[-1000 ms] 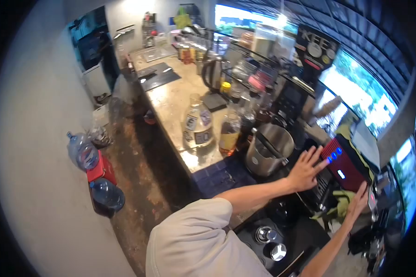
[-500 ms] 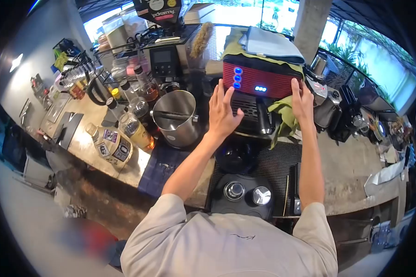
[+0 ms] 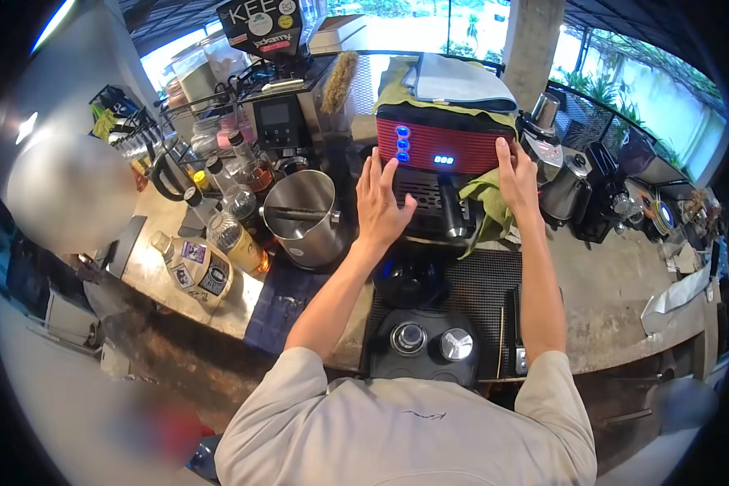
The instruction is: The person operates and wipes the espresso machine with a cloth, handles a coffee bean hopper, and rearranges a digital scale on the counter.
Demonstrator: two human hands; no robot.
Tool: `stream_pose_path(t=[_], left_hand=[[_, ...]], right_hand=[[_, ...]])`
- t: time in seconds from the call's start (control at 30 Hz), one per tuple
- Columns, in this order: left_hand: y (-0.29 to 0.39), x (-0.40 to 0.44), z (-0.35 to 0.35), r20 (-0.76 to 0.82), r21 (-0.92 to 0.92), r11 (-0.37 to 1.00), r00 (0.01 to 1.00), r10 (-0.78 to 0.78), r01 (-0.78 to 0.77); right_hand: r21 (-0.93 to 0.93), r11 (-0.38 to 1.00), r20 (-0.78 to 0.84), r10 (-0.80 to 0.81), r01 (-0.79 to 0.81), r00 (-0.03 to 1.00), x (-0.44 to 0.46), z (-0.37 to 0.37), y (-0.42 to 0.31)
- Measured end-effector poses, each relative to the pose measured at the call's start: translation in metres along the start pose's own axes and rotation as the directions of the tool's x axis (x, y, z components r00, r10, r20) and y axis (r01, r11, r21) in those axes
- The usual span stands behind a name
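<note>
While the left hand (image 3: 383, 206) reaches up to the left front edge of the red espresso machine (image 3: 462, 138), its fingers are extended and loosely spread, the thumb well apart, and it grips nothing; whether its fingertips touch the casing cannot be told. The right hand (image 3: 517, 178) keeps its fingers nearly straight, seemingly laid against the right end of the ribbed front, with nothing grasped. Between them the machine stands toward the far edge of the table (image 3: 616, 292). Handling it well would seem to call for light, even contact at both sides, with the left fingertips kept off the lit buttons (image 3: 402, 143) just beside them and the right wrist clear of the green cloth (image 3: 488, 198) hanging next to it. Care is also due to the black handle (image 3: 452, 211) jutting out between the hands, and to the light blue cloth (image 3: 462, 81) on top, which could slide. The steel bin (image 3: 304, 239), left of the left hand, stands near enough to be knocked by a wrist. Toward the table's front edge a black stand (image 3: 433, 368) bears two metal tools (image 3: 409, 338); farther left along that edge lies a blue towel (image 3: 279, 312).
</note>
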State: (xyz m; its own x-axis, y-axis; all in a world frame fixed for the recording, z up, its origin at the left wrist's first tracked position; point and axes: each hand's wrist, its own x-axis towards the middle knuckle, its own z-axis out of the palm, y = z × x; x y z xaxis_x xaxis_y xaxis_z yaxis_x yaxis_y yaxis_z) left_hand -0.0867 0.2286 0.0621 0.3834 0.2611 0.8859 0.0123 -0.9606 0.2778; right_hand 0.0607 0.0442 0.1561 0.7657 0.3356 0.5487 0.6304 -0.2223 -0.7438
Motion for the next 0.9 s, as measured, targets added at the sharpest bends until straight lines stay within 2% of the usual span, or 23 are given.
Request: stream_pose_path(t=[0.07,0.17,0.2,0.3,0.47,0.57,0.6,0.7,0.73,0.83,0.87,0.9], left_hand=[[0.002,0.001,-0.001,-0.001,0.005,1.0,1.0,-0.009,0.009],[0.007,0.005,-0.01,0.088,0.225,0.974,0.996,-0.021,0.0],[0.005,0.003,-0.011,0.091,0.228,0.974,0.995,-0.025,0.003],[-0.003,0.003,-0.009,0.045,0.016,1.0,0.999,0.0,0.0],[0.001,0.004,-0.007,0.078,0.176,0.984,0.996,-0.035,0.021],[0.005,0.006,-0.013,0.068,-0.006,0.997,0.995,-0.079,0.079],[0.005,0.004,-0.014,0.069,-0.004,0.997,0.994,-0.081,0.082],[0.002,0.005,-0.012,0.118,0.18,0.983,0.992,-0.043,0.021],[0.002,0.007,-0.012,0.117,0.181,0.983,0.992,-0.043,0.021],[0.002,0.012,-0.018,0.084,0.026,0.999,0.996,-0.042,0.04],[0.002,0.015,-0.019,0.084,0.027,0.999,0.995,-0.047,0.045],[0.002,0.021,-0.02,0.058,-0.079,0.988,0.99,-0.13,0.134]], right_hand=[[-0.002,1.0,0.014,0.007,-0.007,1.0,0.002,-0.001,-0.001],[-0.006,1.0,0.011,0.006,-0.006,1.0,0.002,0.0,0.002],[-0.005,1.0,0.016,0.01,-0.01,1.0,0.001,0.002,0.006],[-0.019,0.999,-0.057,-0.034,0.033,0.998,0.005,0.006,0.015],[0.004,1.0,0.011,-0.008,0.008,1.0,0.004,0.0,0.005],[-0.034,0.999,-0.016,-0.01,0.01,1.0,0.005,0.002,0.011],[-0.033,0.999,-0.013,-0.01,0.01,1.0,0.003,0.002,0.01],[-0.01,0.999,0.021,0.04,-0.04,0.999,0.002,-0.001,0.001],[-0.01,0.999,0.021,0.039,-0.039,0.999,0.004,-0.001,0.003],[-0.048,0.999,-0.021,0.013,-0.014,1.0,0.005,0.003,0.01],[-0.049,0.999,-0.016,0.012,-0.013,1.0,0.003,0.003,0.01],[-0.035,0.999,0.002,0.023,-0.023,1.0,0.001,0.0,0.003]])
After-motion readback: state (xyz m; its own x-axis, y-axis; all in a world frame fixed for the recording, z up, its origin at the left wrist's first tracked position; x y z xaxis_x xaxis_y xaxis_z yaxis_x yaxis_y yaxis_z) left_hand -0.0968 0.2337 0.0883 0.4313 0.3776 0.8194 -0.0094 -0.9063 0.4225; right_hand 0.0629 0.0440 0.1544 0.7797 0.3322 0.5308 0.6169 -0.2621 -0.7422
